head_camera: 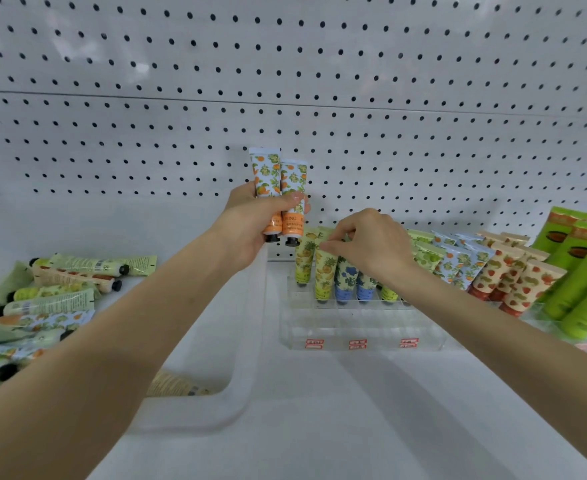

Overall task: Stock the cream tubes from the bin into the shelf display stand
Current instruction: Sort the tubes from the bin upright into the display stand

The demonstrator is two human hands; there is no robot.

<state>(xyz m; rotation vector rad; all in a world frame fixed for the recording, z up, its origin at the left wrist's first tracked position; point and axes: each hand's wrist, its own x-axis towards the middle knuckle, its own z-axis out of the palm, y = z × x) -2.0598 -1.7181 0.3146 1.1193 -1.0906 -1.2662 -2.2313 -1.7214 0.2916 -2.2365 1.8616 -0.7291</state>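
My left hand (250, 220) holds two orange-patterned cream tubes (280, 188) upright, caps down, above the left end of the clear display stand (361, 334). My right hand (371, 247) pinches the top edge of a yellow pineapple tube (325, 271) that stands cap down in the stand's front filled row. Beside it stand another yellow tube (304, 258) and blue-flower tubes (345, 280). The clear bin (198, 407) at left holds several loose tubes (53, 299) lying flat.
White pegboard (285, 81) backs the shelf. Right of my hand the stand holds green, blue-orange and strawberry tubes (520, 278). Large green tubes (579, 268) stand at far right. Red price labels (357, 344) mark the stand's front edge, behind empty front slots.
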